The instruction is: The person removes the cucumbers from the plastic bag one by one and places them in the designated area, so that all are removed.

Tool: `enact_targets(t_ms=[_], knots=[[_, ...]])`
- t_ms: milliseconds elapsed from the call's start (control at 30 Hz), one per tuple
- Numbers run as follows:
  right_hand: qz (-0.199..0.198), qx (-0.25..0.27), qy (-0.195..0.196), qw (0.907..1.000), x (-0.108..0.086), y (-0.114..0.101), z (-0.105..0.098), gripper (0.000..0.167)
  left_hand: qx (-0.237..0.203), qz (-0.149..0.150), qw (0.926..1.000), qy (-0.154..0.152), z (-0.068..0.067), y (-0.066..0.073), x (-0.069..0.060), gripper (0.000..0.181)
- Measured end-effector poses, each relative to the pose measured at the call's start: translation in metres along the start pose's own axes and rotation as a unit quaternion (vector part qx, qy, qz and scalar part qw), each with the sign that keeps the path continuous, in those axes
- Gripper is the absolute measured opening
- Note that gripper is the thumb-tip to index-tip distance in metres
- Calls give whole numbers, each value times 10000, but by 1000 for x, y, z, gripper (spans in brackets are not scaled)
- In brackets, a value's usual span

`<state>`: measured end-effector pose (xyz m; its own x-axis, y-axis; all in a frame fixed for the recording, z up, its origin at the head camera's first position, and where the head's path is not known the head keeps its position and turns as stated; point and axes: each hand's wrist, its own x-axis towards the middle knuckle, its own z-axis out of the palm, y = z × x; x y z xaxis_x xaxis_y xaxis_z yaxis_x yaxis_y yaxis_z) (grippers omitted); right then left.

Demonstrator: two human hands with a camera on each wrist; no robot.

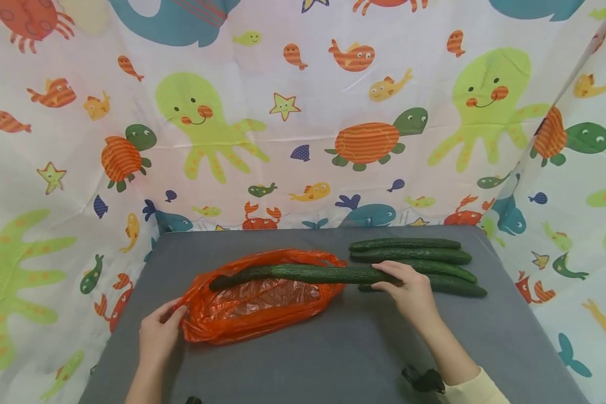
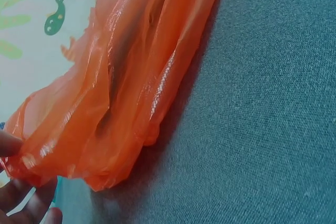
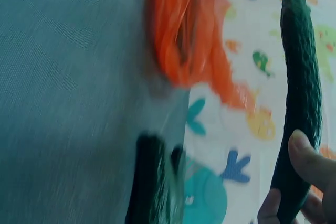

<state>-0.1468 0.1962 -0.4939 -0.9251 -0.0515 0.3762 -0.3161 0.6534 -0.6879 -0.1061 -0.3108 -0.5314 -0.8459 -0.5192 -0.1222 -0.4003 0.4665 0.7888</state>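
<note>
My right hand (image 1: 415,293) grips a long, dark green cucumber (image 1: 308,274) near one end. The cucumber stretches leftward above an orange plastic bag (image 1: 252,331), its far end over the bag's opening. In the right wrist view, thumb and fingers wrap round the lower part of the cucumber (image 3: 303,77). My left hand (image 1: 157,335) pinches the left end of the bag. Up close in the left wrist view, the thin, crinkled bag (image 2: 126,140) passes between thumb and fingers. Several more cucumbers (image 1: 409,256) lie side by side behind my right hand.
A grey cloth-covered table (image 1: 303,365) lies under everything. Printed curtains (image 1: 303,118) with sea animals stand behind it and at both sides. A black strap piece (image 1: 424,380) sits at my right wrist, by a pale yellow sleeve (image 1: 477,391).
</note>
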Motion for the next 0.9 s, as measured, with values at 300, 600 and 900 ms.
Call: enact_targets(t_ms=[300,600,900], knots=[[250,-707,-57,9972,-17,53,-46,44,-8,-64,10000,-20,0,-1,-1,45],[787,-1096,-463,9898,-44,119,-94,41,-67,-72,9997,-224,0,-1,-2,46],[869,-1538,-832,9807,-46,151,-102,42,-131,-126,9994,-285,-1,-3,-1,49]])
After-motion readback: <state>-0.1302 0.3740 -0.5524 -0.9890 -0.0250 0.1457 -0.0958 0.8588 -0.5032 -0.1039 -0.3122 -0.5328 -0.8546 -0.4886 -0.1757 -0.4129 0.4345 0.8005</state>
